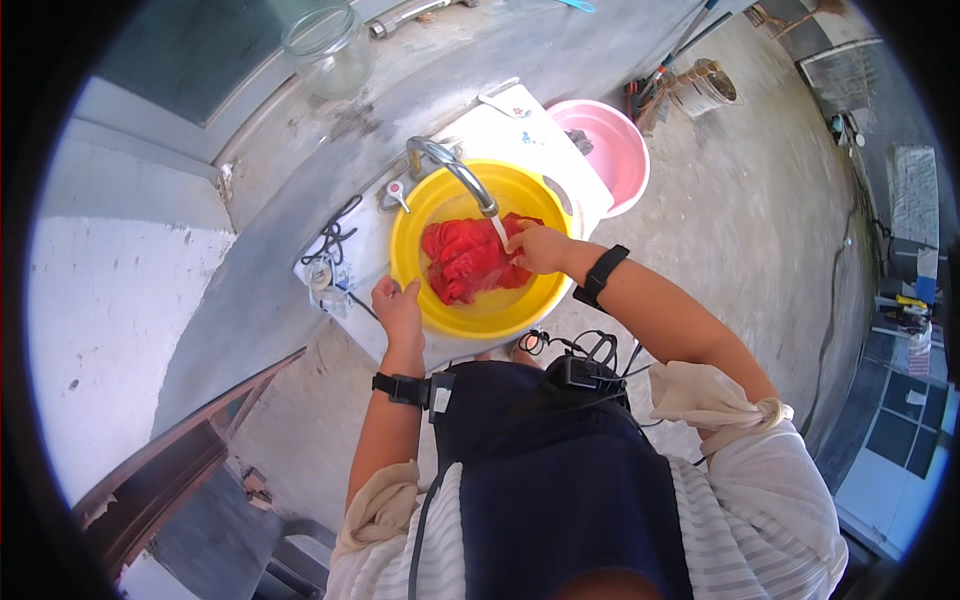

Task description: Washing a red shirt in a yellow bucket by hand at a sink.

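A red cloth [466,259] lies bunched and wet in a round yellow plastic basin [407,247] with some water in it. From a curved chrome faucet [459,171] a stream of water falls onto the cloth. My right hand [538,246] has its fingers closed on the cloth's right part, right beside the stream; its fingertips are partly hidden. At the basin's left rim, my left hand [399,304] grips the edge between thumb and fingers. The basin rests on a white sink [480,139].
A pink basin [630,157] with dark cloth stands beyond the sink's right end. A faucet handle [397,193] sits left of the spout. Black cord [330,240] and a clear container [326,285] are on the left corner. A glass jar [330,56] stands on the ledge.
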